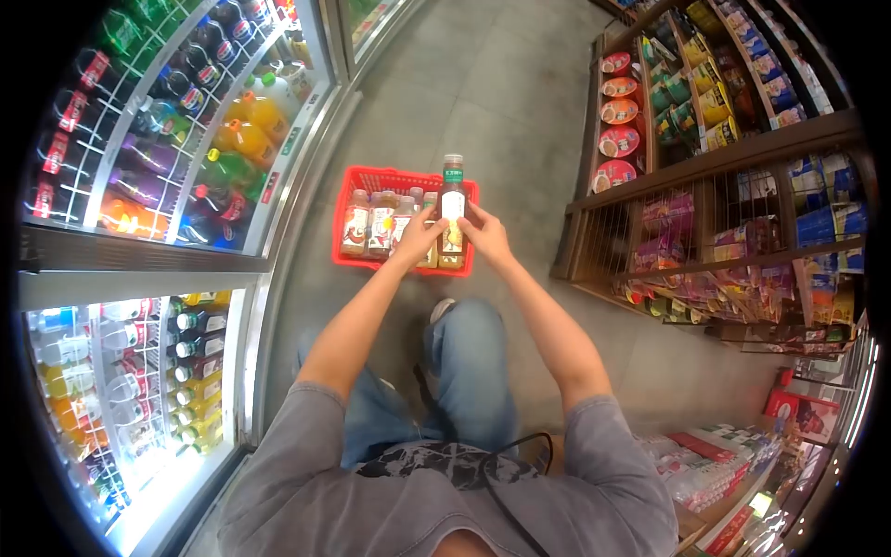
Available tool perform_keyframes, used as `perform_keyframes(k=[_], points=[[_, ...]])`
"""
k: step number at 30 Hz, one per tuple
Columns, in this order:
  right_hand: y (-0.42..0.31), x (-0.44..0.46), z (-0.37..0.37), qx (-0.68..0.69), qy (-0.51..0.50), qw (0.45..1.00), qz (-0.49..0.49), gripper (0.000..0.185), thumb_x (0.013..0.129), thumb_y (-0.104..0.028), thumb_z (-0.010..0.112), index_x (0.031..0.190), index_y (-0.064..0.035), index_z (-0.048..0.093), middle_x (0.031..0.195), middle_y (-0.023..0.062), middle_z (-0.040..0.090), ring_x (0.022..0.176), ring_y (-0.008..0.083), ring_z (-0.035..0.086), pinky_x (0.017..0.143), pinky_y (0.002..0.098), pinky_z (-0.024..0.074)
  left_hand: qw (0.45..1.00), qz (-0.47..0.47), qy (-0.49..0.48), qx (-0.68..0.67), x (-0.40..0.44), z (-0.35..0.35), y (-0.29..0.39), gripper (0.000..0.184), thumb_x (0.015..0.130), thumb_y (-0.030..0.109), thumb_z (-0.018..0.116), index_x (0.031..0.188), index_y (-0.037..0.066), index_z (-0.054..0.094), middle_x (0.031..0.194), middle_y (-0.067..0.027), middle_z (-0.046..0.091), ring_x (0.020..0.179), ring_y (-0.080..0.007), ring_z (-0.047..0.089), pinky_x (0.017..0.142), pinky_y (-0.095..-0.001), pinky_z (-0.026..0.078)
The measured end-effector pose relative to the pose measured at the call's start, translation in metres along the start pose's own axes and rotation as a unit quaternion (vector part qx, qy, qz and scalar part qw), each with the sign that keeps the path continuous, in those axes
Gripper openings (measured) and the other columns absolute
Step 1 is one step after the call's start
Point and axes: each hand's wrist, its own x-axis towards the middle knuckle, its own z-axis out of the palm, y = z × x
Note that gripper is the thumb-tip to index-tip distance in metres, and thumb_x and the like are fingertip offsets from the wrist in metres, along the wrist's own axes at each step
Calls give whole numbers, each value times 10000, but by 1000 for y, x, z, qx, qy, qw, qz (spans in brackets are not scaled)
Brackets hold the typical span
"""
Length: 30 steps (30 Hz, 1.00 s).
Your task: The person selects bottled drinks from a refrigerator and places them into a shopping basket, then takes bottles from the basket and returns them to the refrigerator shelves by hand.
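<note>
Hands: left hand (pixel 418 238) and right hand (pixel 488 234), close together, fingers closed on either side of one bottle.

Item held: tall clear bottle with green neck band and white label (pixel 453 200), between the hands, over the basket's right end; whether its base bears on anything, cannot tell.

Receptacle: red plastic basket with slotted walls (pixel 394 176), below the hands, on grey floor (pixel 492 93). Contents: white-labelled bottles (pixel 355 230), close-set, mostly left of the hands.

Hazards, as judged: slip or tilt, from uneven finger pressure; knock against neighbouring bottles, from a leftward swing; base catching the right rim, from too little lift.

Clearances: tight leftward among bottles; rim just beside the right hand; metal-framed cooler (pixel 320 139) farther left; wooden shelving (pixel 575 232) well right; open floor beyond the hands; denim-clad knee (pixel 471 339) nearer the body.
</note>
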Motion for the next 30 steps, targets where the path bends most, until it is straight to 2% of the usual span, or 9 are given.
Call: perform_keyframes(k=[3,6,8,11,14,19,24,29,30], points=[[50,12,15,-38,-2,999,-12,629,849,-266,715,1409,-71,505,1141,153,698,1043,199,667,897,318,509,998,37,-1,50,18,-6,-59,437,940,216,628,1274,-55,548,1102,-165,655,981,-209,652,836,-324,514],[99,19,38,116,-24,993,1,615,864,-211,704,1417,-53,487,1166,163,685,1027,186,666,868,313,522,993,37,0,113,14,-4,-83,395,929,202,628,1224,-56,583,980,-164,689,910,-199,667,787,-333,519],[105,13,41,120,-25,989,80,597,877,-171,690,1417,-29,479,1186,168,674,1018,175,661,848,304,531,977,58,32,203,15,-4,-102,354,925,209,625,1161,-55,610,947,-176,697,860,-203,676,737,-342,519],[135,15,46,98,-25,994,44,579,891,-195,678,1407,-13,486,1189,168,671,1007,179,659,852,304,532,981,6,25,191,31,-5,-169,383,894,282,646,1085,-50,637,913,-223,687,848,-323,683,740,-424,518],[149,20,51,106,-22,992,60,563,900,-208,669,1398,-10,496,1190,170,670,1006,183,662,855,308,533,914,53,61,397,34,2,-156,383,863,297,669,1067,-27,667,943,-252,683,871,-391,670,776,-467,514],[171,38,60,108,15,993,52,533,896,-239,673,1371,-36,539,1133,149,697,982,182,673,821,312,540,915,36,74,394,45,3,-149,338,839,284,686,1010,-7,700,906,-229,697,859,-390,671,791,-462,517],[139,42,52,12,-22,996,86,523,881,-329,681,1326,-70,591,996,109,732,795,154,681,715,308,547,925,29,97,366,43,0,-142,340,831,276,697,990,-25,701,851,-207,705,843,-358,683,780,-448,522],[131,43,40,-85,-117,987,70,535,905,-369,668,1317,-35,588,1091,126,710,894,160,675,751,318,548,942,26,132,308,49,1,-142,311,810,252,732,941,-27,693,852,-206,703,833,-354,684,764,-447,526],[118,56,34,-148,-144,977,48,536,898,-418,663,1294,-61,614,1080,124,717,897,180,686,770,338,547,917,-43,94,386,55,-3,-143,339,818,266,730,980,-26,671,902,-207,705,881,-352,682,787,-439,529]])
